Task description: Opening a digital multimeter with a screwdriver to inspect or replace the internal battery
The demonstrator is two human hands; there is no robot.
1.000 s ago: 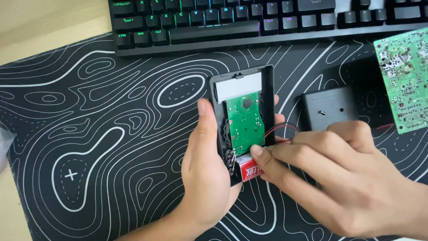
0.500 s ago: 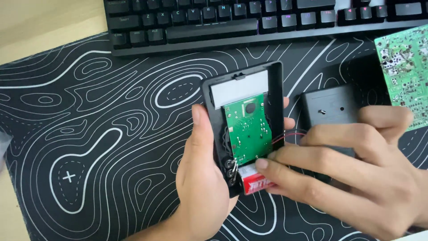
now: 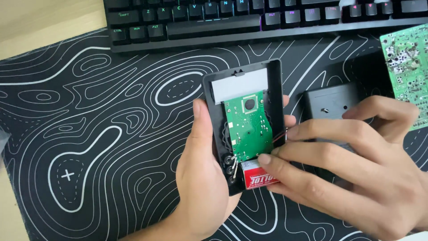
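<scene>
Mat: the black desk mat (image 3: 89,134) with white contour lines covers the bench beneath your work.
Left hand: your left hand (image 3: 200,178) cradles the open black case (image 3: 214,116) from below, thumb along its left wall; this grip is closed around the case, which tilts slightly to the right.
Case contents: a green circuit board (image 3: 247,129) sits in the middle, a pale display window above it, a red-and-white battery (image 3: 258,178) at the bottom end.
Right hand: your right hand (image 3: 352,174) presses its fingertips (image 3: 265,159) on the battery's top edge, just below the board; a narrow grip, not closed around anything.
Behind: a black back cover (image 3: 332,105) lies just beside the case.
Far right: a second green board (image 3: 408,67).
Top: a dark keyboard (image 3: 267,18).
</scene>
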